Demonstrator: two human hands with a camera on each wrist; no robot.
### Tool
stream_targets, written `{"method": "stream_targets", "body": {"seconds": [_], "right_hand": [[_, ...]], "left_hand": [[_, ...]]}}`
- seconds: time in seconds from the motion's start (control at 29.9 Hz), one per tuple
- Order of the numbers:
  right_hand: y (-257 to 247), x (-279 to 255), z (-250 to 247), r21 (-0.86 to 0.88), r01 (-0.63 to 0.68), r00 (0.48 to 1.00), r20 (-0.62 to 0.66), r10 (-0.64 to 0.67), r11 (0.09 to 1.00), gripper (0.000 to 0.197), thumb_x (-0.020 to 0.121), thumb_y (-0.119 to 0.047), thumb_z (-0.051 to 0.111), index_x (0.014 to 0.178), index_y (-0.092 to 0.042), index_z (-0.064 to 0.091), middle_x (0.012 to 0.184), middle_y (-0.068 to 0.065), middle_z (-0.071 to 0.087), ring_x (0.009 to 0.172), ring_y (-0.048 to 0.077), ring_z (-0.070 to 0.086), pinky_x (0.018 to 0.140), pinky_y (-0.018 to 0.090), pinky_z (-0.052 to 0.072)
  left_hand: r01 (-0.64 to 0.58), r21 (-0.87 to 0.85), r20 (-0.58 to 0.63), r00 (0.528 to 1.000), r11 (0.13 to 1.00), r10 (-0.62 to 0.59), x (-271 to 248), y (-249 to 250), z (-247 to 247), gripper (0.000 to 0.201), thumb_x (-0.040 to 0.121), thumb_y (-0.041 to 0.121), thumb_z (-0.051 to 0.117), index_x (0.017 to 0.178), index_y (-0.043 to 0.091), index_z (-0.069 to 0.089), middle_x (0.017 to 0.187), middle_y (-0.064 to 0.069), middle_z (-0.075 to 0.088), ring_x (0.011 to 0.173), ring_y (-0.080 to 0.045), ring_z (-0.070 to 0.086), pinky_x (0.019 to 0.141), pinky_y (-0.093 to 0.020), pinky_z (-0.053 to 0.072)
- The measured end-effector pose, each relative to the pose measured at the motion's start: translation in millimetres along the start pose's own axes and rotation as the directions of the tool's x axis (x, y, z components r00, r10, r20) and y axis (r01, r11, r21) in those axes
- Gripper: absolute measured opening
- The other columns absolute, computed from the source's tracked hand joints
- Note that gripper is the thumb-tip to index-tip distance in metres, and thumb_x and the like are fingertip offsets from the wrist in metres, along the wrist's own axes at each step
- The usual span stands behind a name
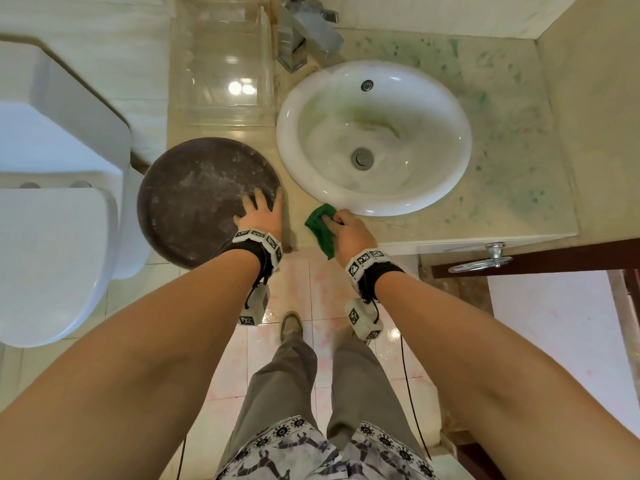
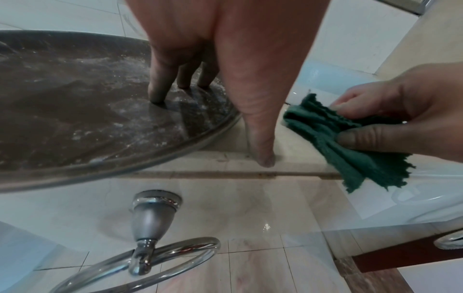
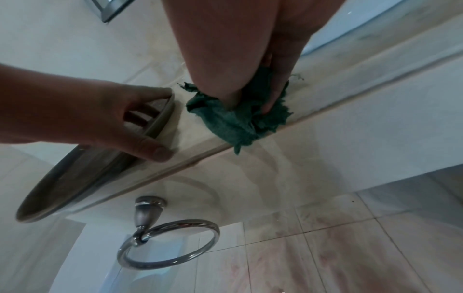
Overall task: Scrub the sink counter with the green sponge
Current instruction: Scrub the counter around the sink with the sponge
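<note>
The green sponge (image 1: 320, 226) is a thin, frayed scouring pad, crumpled on the beige counter's front edge (image 1: 450, 233) just below the white sink's rim (image 1: 287, 133). My right hand (image 1: 341, 223) pinches it between fingers and thumb, and part of the sponge (image 3: 230, 123) hangs over the edge. In the left wrist view the sponge (image 2: 325, 126) shows beside my right hand (image 2: 388, 123). My left hand (image 1: 263, 209) lies flat on a dusty dark round tray (image 1: 194, 202), with its thumb pressed on the counter edge. Green stains speckle the counter (image 1: 502, 161) right of the sink.
A chrome faucet (image 1: 308, 32) and a clear plastic box (image 1: 221, 64) stand at the back of the counter. The tray overhangs the counter's front left corner, beside a white toilet (image 1: 52, 202). A chrome towel ring (image 1: 485, 259) hangs below the counter by a brown door (image 1: 554, 254).
</note>
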State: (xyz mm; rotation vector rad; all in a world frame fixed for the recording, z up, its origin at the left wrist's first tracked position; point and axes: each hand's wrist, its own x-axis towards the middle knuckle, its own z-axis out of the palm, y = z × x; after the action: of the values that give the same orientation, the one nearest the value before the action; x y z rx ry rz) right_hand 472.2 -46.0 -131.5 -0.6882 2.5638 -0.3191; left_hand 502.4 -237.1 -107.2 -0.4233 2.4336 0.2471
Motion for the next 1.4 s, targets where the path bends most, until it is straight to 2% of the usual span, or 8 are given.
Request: {"method": "stream_targets", "body": {"seconds": [0.3,0.43,0.57,0.7,0.87,1.0,1.17,1.4], "right_hand": [[39.5,-14.5,-28.1,-0.135,-0.195,0.98,0.013,0.199,0.971,0.046,0.091,-0.021,0.056,0.136,-0.029,0.051,0.126,0.005,0.047,0.113,0.029,0.048,0.091,0.037,0.049],[27.1,-14.3,-23.8,-0.145,-0.23,0.973,-0.033,0.227,0.962,0.04,0.095,-0.025,0.046,0.133,-0.019,0.054,0.128,0.009,0.046,0.109,0.034,0.049,0.089,0.037,0.049],[2.1,-16.1,-9.1,-0.134,-0.223,0.975,-0.056,0.217,0.966,0.045,0.098,-0.031,0.042,0.137,-0.008,0.045,0.14,0.013,0.038,0.111,0.037,0.046,0.092,0.041,0.044],[-17.9,-15.7,1.1,-0.099,-0.153,0.986,-0.082,0.145,0.983,0.056,0.095,-0.02,0.043,0.148,-0.008,0.029,0.145,0.018,0.035,0.114,0.041,0.044,0.098,0.045,0.039],[-32.3,-3.1,-1.4,-0.075,0.011,1.0,-0.028,-0.013,0.997,0.048,0.096,-0.021,0.044,0.144,-0.018,0.041,0.139,0.015,0.039,0.113,0.04,0.043,0.093,0.044,0.047],[-22.9,1.5,0.2,-0.081,0.025,1.0,0.02,-0.023,0.996,0.058,0.09,-0.011,0.053,0.145,-0.024,0.039,0.14,0.009,0.037,0.117,0.034,0.04,0.093,0.038,0.045],[7.8,-10.0,-0.5,-0.008,-0.097,0.994,-0.054,0.097,0.995,0.058,0.087,-0.012,0.062,0.141,-0.024,0.045,0.14,0.008,0.04,0.117,0.032,0.045,0.095,0.039,0.049],[57.2,-29.4,-16.6,0.042,-0.27,0.952,-0.14,0.273,0.962,0.037,0.094,-0.024,0.054,0.131,-0.021,0.058,0.14,0.003,0.047,0.108,0.035,0.048,0.089,0.039,0.05]], "left_hand": [[-0.002,0.01,-0.026,1.0,1.0,0.002,6.6,-1.1,5.7,0.111,0.08,0.035,0.076,0.152,0.028,-0.008,0.159,-0.017,-0.007,0.144,-0.044,-0.001,0.108,-0.063,0.027],[0.004,-0.002,-0.04,0.999,1.0,-0.004,7.4,-0.8,7.5,0.11,0.08,0.035,0.076,0.152,0.028,-0.006,0.159,-0.018,-0.006,0.144,-0.044,0.0,0.108,-0.065,0.026],[0.007,-0.02,-0.063,0.998,1.0,-0.008,9.0,1.0,10.0,0.105,0.082,0.034,0.073,0.152,0.028,-0.005,0.158,-0.019,-0.004,0.144,-0.044,0.0,0.107,-0.066,0.025],[0.008,-0.003,-0.066,0.998,1.0,-0.008,10.8,1.7,11.3,0.105,0.082,0.037,0.072,0.153,0.027,-0.005,0.158,-0.019,-0.005,0.143,-0.046,0.0,0.106,-0.066,0.025],[0.029,-0.028,-0.079,0.996,0.999,-0.031,16.7,3.2,15.5,0.1,0.081,0.031,0.069,0.149,0.032,-0.004,0.158,-0.017,-0.006,0.143,-0.046,0.0,0.105,-0.068,0.024],[0.028,0.0,-0.043,0.999,1.0,-0.028,13.8,3.4,11.6,0.106,0.08,0.033,0.073,0.151,0.03,-0.005,0.158,-0.017,-0.007,0.143,-0.046,-0.002,0.106,-0.067,0.024],[0.027,-0.005,-0.029,0.999,1.0,-0.028,7.0,4.8,5.6,0.109,0.08,0.032,0.076,0.152,0.027,-0.005,0.158,-0.019,-0.008,0.144,-0.046,-0.002,0.108,-0.067,0.024],[0.085,0.06,-0.018,0.996,0.995,-0.084,1.8,18.0,-0.5,0.109,0.079,0.023,0.076,0.152,0.023,-0.004,0.158,-0.022,-0.004,0.143,-0.047,0.0,0.104,-0.066,0.03]]}}
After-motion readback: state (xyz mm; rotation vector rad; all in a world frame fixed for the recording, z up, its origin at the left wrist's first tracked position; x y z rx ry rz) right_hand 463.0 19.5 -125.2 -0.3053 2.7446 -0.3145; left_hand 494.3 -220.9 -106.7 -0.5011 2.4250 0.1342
